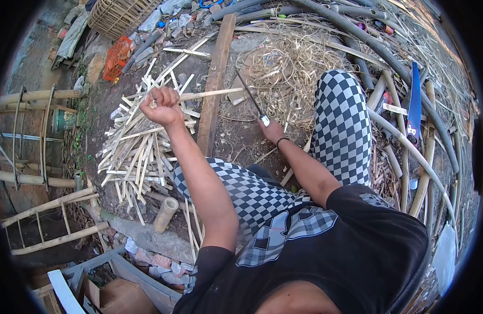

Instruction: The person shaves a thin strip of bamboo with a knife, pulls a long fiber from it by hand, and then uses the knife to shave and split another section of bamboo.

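Observation:
A pale bamboo strip [212,93] is gripped in my left hand [162,106], above a heap of cut strips [139,141]. From the fist the strip points right, over a long wooden plank [215,89]. My right hand [272,130] is closed round the handle of a long thin knife [248,90]. The strip's right end is close to the blade; whether they touch, I cannot tell. Curly shavings [294,73] lie beyond the knife.
An orange crate [117,58] and a woven basket [121,15] are at the upper left. A blue-bladed saw [415,102] and bamboo poles lie to the right. A short bamboo tube [165,214] lies below the heap, with bamboo ladders [58,225] at the left.

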A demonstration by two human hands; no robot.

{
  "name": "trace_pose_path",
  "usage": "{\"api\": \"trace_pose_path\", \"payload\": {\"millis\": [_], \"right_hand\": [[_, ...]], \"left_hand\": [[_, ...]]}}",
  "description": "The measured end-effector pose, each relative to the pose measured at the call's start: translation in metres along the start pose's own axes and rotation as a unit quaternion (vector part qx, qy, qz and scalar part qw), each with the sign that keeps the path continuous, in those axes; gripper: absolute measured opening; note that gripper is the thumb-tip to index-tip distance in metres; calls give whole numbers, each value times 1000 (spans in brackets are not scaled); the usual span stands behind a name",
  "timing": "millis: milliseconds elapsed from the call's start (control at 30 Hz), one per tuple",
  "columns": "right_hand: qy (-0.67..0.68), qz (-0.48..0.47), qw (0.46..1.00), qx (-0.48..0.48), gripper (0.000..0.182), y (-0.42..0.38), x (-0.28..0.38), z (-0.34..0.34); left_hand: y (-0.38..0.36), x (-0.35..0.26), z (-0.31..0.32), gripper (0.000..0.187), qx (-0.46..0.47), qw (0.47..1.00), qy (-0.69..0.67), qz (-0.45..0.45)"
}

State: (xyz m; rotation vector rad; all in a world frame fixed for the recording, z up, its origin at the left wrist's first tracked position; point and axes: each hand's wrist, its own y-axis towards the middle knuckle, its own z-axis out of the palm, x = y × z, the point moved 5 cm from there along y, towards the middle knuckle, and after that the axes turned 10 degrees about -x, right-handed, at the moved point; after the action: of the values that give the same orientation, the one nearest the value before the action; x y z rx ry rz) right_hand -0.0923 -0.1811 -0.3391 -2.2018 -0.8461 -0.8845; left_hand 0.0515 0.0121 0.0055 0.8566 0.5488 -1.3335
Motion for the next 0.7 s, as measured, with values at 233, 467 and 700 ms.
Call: {"api": "trace_pose_path", "payload": {"millis": [233, 467, 700], "right_hand": [[29, -17, 999, -14, 60, -10, 21, -10], [165, -141, 973, -79, 48, -40, 144, -99], [245, -241, 933, -109, 39, -33, 132, -96]], "left_hand": [[-6, 3, 13, 38, 10, 1000, 20, 17], [-2, 9, 15, 38, 26, 999, 23, 4], [-1, 10, 18, 39, 25, 999, 32, 10]]}}
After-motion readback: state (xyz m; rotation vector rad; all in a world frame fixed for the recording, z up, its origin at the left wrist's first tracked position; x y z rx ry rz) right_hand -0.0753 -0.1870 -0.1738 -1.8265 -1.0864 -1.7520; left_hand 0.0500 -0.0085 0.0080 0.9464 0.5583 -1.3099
